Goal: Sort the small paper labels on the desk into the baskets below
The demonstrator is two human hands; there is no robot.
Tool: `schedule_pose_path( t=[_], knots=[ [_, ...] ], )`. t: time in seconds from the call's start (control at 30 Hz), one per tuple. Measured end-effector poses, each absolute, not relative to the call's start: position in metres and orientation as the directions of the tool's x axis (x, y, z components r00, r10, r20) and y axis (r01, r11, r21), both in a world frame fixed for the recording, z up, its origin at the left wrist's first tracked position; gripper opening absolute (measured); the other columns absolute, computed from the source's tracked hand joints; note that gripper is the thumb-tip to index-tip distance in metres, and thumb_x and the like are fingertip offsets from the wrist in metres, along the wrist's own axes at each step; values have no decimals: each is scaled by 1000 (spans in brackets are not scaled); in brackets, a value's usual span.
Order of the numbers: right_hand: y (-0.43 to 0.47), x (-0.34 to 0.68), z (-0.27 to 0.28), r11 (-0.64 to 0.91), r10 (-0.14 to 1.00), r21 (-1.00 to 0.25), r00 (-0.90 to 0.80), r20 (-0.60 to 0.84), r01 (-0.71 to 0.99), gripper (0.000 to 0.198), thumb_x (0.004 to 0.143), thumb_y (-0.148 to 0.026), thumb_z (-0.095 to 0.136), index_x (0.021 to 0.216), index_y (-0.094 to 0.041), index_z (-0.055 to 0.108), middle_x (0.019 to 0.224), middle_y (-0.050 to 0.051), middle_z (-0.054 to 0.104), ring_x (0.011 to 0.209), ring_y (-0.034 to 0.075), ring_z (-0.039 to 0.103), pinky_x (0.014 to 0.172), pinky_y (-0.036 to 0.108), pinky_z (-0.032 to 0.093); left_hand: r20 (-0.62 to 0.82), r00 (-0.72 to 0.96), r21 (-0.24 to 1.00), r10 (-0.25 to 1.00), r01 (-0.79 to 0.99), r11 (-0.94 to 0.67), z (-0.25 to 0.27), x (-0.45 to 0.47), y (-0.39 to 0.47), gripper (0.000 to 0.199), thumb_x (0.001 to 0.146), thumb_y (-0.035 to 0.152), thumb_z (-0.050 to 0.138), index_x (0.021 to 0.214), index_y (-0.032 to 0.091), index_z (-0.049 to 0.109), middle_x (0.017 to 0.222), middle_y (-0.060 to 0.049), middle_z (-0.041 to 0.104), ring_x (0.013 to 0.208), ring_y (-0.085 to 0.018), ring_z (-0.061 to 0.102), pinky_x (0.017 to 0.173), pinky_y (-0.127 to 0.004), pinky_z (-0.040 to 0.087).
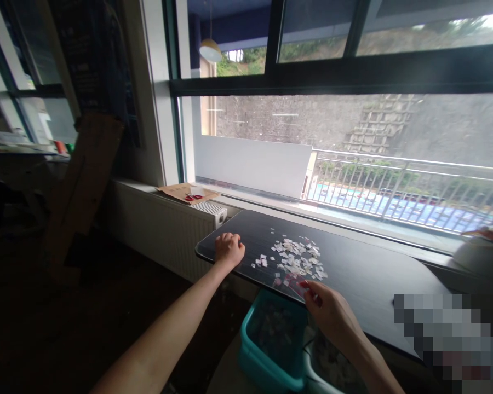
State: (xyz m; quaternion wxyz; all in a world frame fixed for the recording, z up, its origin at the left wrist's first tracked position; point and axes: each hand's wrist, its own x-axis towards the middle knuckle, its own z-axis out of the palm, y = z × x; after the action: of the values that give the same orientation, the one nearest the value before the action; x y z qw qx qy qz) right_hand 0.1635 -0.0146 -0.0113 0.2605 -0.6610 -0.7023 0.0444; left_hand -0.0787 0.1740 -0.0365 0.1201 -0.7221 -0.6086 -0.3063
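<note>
- Head view: two bare hands at one dark table [361,273] by the window.
- One left hand [230,249], knuckles up at the table's edge, fingers curled in – I can't tell whether they grip anything.
- One right hand [319,298], fingers pinching a single reddish, see-through piece [296,285], too blurred to name, over the table's near edge.
- One loose spread of small pale pieces [298,254], dozens – too many to count from here – lying on the tabletop between and beyond the hands.
- Two tubs below the edge: one teal tub [250,355], one pale tub [311,366], both with bits inside.
- One pair of red-handled scissors [194,197] on brown paper [172,190], left.
</note>
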Motion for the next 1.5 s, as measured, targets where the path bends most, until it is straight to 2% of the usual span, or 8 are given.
schedule_pose_path(
  t=[0.13, 0.27, 0.43, 0.63, 0.87, 1.1, 1.33, 1.5],
  knots=[
    [-12, 160, -13, 109, 948, -417, 31, 316, 902, 38, 85, -34, 39, 104, -22, 69, 77, 5, 69, 62, 17, 60, 57, 25, 43, 584, 79, 208, 808, 947, -243, -36, -79, 174, 15, 77, 24, 50, 84, 20, 63, 90, -9, 63, 93, -26, 54, 85, -40, 38],
    [-12, 157, -15, 179, 936, -448, -11, 353, 876, 38, 85, -34, 39, 105, -22, 69, 77, 5, 70, 62, 16, 59, 58, 24, 43, 574, 61, 227, 817, 946, -230, -35, -79, 173, 15, 77, 24, 50, 84, 20, 63, 92, -9, 63, 96, -27, 53, 87, -41, 37],
    [-16, 159, -13, 134, 958, -452, 2, 287, 882, 35, 84, -35, 41, 98, -22, 71, 76, 4, 70, 60, 16, 60, 54, 23, 42, 574, 69, 204, 816, 953, -224, -35, -78, 173, 16, 77, 25, 50, 85, 20, 63, 91, -9, 63, 94, -26, 54, 86, -40, 38],
    [-15, 159, -14, 126, 953, -457, 21, 302, 880, 35, 84, -34, 41, 99, -22, 70, 77, 5, 70, 65, 17, 62, 58, 24, 42, 587, 73, 195, 806, 954, -228, -37, -79, 174, 15, 77, 24, 50, 84, 19, 63, 90, -9, 63, 94, -26, 54, 85, -40, 38],
    [-25, 165, -15, 98, 969, -448, 16, 245, 888, 28, 84, -33, 42, 85, -23, 69, 71, 2, 69, 60, 16, 60, 52, 23, 38, 580, 77, 200, 811, 952, -233, -36, -79, 173, 15, 77, 24, 50, 84, 19, 62, 90, -9, 63, 94, -26, 54, 85, -40, 38],
    [-13, 179, -20, 79, 923, -454, 107, 369, 888, 34, 84, -37, 43, 96, -22, 71, 78, 6, 71, 64, 18, 62, 56, 24, 43, 578, 77, 211, 812, 947, -240, -37, -79, 174, 15, 78, 24, 49, 83, 20, 62, 90, -9, 63, 94, -27, 54, 86, -41, 38],
    [-10, 176, -23, 130, 956, -522, 33, 292, 843, 37, 85, -43, 42, 97, -22, 71, 79, 5, 71, 62, 17, 60, 54, 24, 42, 571, 80, 202, 817, 951, -234, -35, -79, 172, 15, 78, 25, 49, 84, 20, 62, 91, -9, 63, 95, -26, 54, 86, -41, 38],
    [0, 177, -27, 145, 949, -556, 44, 313, 819, 38, 85, -42, 43, 98, -20, 70, 82, 5, 70, 68, 18, 61, 60, 26, 44, 572, 66, 218, 818, 948, -230, -35, -78, 173, 15, 77, 24, 50, 84, 19, 63, 91, -10, 63, 95, -27, 53, 86, -41, 38]
  ],
)
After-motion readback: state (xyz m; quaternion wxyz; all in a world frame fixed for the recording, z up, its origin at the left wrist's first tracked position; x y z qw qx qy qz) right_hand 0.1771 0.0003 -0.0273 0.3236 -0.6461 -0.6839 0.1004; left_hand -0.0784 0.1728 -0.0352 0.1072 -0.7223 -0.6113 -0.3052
